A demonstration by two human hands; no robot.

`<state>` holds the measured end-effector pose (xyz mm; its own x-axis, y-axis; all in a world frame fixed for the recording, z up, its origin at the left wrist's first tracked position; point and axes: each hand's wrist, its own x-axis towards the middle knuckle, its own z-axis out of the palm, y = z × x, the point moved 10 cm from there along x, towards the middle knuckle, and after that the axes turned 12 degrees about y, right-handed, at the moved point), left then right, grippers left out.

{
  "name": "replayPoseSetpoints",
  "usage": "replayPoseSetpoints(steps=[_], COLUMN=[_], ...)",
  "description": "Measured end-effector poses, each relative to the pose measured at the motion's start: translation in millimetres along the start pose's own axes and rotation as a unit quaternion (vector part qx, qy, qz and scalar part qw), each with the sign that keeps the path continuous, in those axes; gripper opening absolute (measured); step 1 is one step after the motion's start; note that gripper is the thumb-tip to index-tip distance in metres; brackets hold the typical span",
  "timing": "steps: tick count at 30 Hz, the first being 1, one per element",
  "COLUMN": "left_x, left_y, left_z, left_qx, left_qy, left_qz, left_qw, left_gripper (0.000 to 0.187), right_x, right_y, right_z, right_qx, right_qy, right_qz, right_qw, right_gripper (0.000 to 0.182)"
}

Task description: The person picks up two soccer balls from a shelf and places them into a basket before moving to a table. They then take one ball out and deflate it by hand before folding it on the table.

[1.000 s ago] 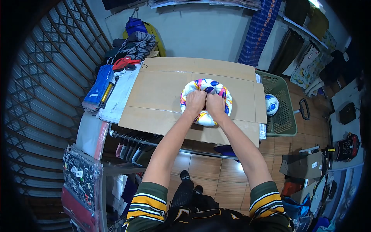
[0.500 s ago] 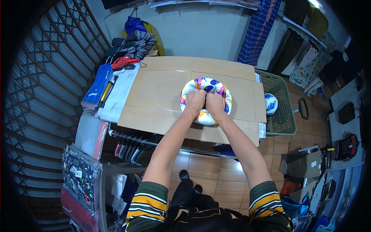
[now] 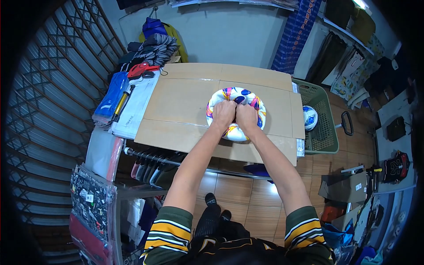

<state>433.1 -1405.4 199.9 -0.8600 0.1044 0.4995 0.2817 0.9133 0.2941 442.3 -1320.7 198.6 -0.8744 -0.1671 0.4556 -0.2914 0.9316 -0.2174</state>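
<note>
A white ball [image 3: 237, 134] with blue, pink and yellow patches lies on the cardboard-covered table. It looks deflated, its middle sunk in and its rim standing round like a ring. My left hand [image 3: 224, 113] is closed in a fist and pressed into the hollow. Beside it, nearly touching, my right hand [image 3: 246, 115] is also a fist pushed into the same hollow. The undersides of both fists and the bottom of the dent are hidden. I see nothing held in either fist.
A green basket [image 3: 329, 132] holding a white and blue ball [image 3: 310, 118] stands right of the table. On the left lie a yellow and black hand pump [image 3: 121, 106], a red tool [image 3: 140, 70] and folded clothes [image 3: 155, 52]. Hangers [image 3: 154, 165] hang below the front edge.
The view has shifted very slightly, with the ball a few pixels higher. Both fists stay pressed into the ball's hollow, and nothing is taken or let go.
</note>
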Motion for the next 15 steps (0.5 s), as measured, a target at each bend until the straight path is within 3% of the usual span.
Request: replayPoseSetpoints(steps=[15], left_x=[-0.3], left_y=[-1.4], left_z=[5.0], left_qx=[0.006], left_qy=[-0.002], left_qz=[0.008], left_qw=[1.0], left_gripper=[0.013], right_x=[0.4], right_y=[2.4], right_z=[5.1], right_qx=[0.005], right_qy=[-0.006], right_qz=[0.002], right_qw=[1.0], right_gripper=[0.013])
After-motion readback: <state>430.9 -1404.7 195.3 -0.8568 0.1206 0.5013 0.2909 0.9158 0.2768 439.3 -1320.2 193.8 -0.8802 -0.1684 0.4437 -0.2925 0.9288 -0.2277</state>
